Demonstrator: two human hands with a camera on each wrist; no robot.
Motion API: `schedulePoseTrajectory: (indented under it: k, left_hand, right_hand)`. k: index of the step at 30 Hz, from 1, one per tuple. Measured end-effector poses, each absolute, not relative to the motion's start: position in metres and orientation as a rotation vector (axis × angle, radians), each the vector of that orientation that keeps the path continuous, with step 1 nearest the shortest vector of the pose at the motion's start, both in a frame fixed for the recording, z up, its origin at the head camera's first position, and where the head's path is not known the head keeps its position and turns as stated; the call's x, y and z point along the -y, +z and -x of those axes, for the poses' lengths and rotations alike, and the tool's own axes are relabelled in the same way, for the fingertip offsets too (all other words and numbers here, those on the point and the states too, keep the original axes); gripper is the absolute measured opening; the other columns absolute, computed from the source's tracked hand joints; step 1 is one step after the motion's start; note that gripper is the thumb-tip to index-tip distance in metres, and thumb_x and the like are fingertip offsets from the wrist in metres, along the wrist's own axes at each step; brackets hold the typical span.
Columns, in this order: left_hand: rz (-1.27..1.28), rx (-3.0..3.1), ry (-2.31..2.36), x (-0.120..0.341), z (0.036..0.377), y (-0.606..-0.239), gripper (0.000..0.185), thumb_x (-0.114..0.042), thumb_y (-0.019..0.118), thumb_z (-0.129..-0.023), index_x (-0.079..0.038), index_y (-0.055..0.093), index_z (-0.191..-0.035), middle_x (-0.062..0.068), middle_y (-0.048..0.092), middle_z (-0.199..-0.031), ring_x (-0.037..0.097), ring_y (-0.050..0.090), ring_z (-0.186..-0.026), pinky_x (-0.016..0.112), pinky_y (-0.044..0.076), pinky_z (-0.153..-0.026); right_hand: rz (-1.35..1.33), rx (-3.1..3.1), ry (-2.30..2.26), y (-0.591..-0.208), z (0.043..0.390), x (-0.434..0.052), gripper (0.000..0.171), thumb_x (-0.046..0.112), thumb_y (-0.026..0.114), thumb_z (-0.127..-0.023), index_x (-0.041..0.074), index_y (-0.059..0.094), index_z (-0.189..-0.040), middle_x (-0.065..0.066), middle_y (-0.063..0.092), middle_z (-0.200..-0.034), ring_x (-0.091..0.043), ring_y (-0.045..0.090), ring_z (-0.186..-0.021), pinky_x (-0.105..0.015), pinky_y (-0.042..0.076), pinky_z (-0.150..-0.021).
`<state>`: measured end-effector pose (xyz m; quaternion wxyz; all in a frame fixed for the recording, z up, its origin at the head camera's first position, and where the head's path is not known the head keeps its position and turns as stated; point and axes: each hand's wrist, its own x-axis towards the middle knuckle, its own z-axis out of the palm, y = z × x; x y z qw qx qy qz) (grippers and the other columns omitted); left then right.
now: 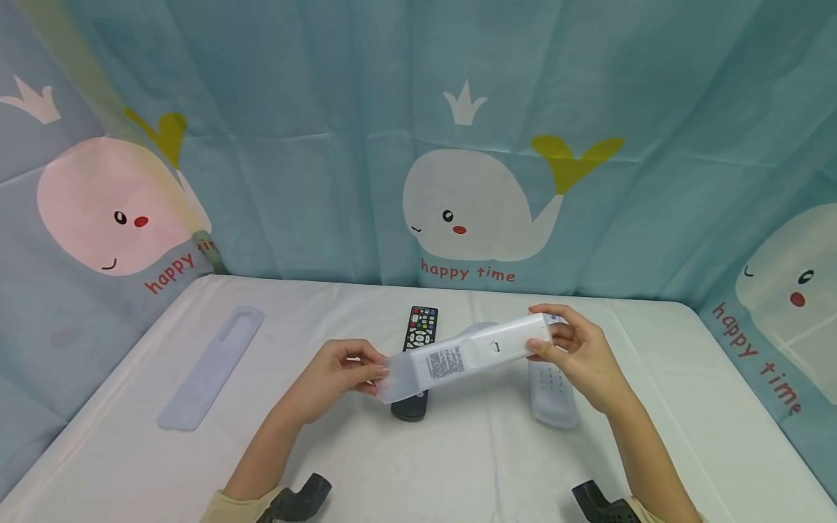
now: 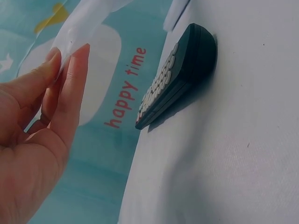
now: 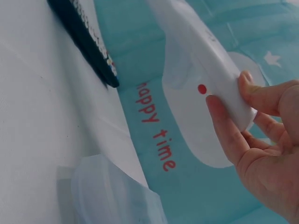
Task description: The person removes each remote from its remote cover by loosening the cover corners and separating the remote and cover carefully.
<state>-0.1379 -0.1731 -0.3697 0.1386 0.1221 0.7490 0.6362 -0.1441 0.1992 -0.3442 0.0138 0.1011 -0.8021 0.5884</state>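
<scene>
A white remote sits partly inside a translucent silicone sleeve and is held in the air above the table, back side up with a printed label showing. My left hand pinches the sleeve's open end. My right hand grips the remote's far end between thumb and fingers. Under them a black remote lies on the table, also in the left wrist view and the right wrist view.
A white remote in a clear sleeve lies on the table below my right hand, its sleeve in the right wrist view. An empty pale sleeve lies at the left. The white table ends at a whale-print curtain.
</scene>
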Motion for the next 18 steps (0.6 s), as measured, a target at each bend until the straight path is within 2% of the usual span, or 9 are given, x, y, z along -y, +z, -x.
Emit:
schedulePoseTrajectory:
  k: [7,18]
  left_hand:
    - [-0.351,-2.174,1.833,0.1752,0.1390,-0.3703,0.019,0.000,0.072,-0.096,0.016,0.069,-0.107,0.011,0.071,-0.100,0.010,0.071,-0.080,0.029,0.065,-0.075]
    - [-0.342,-2.176,1.819,0.1785,0.1403,-0.3688,0.020,-0.001,0.072,-0.098,0.015,0.069,-0.107,0.009,0.071,-0.100,0.009,0.070,-0.082,0.029,0.065,-0.076]
  right_hand:
    - [-0.296,2.497,1.847,-0.3444,0.1441,-0.2016,0.050,-0.005,0.072,-0.096,-0.004,0.053,-0.143,-0.019,0.071,-0.111,-0.010,0.074,-0.093,-0.040,0.066,-0.082]
    - [-0.305,2.489,1.837,-0.3426,0.1436,-0.2035,0.051,-0.004,0.073,-0.096,-0.006,0.052,-0.143,-0.013,0.073,-0.108,-0.010,0.074,-0.091,-0.035,0.066,-0.081]
